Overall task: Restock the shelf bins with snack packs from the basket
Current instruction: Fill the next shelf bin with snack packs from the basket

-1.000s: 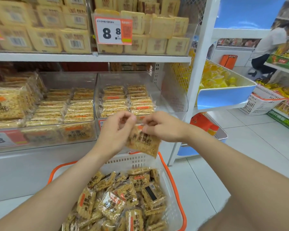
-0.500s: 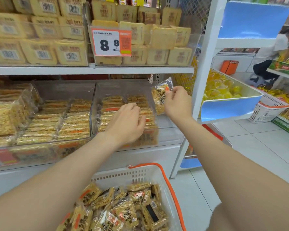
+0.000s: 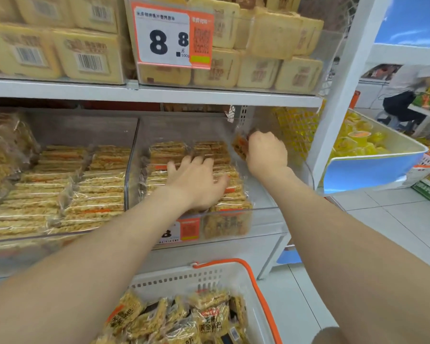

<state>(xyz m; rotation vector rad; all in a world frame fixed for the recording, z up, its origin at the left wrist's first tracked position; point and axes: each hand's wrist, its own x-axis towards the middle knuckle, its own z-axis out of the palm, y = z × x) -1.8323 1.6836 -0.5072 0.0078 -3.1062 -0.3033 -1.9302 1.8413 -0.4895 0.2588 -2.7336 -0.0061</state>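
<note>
A clear plastic shelf bin [image 3: 263, 219] on the middle shelf holds rows of golden snack packs [image 3: 166, 150]. My left hand [image 3: 196, 182] lies flat on the packs in this bin, fingers spread, holding nothing. My right hand [image 3: 266, 152] reaches into the bin's right side and pinches one snack pack [image 3: 240, 148] upright beside the back row. Below, a white basket with an orange rim [image 3: 263, 289] holds several more packs [image 3: 209, 316].
A second clear bin [image 3: 60, 175] of the same packs stands to the left. The upper shelf [image 3: 159, 93] carries yellow boxed goods and an 8.8 price tag [image 3: 171, 38]. A white shelf post [image 3: 338, 78] rises at right, with a blue bin [image 3: 372, 170] beyond. A person [image 3: 405, 95] crouches far right.
My right hand has lowered its snack pack from above the bin's rim down into the bin's right side. My left hand has slid forward and flattened onto the stacked packs.
</note>
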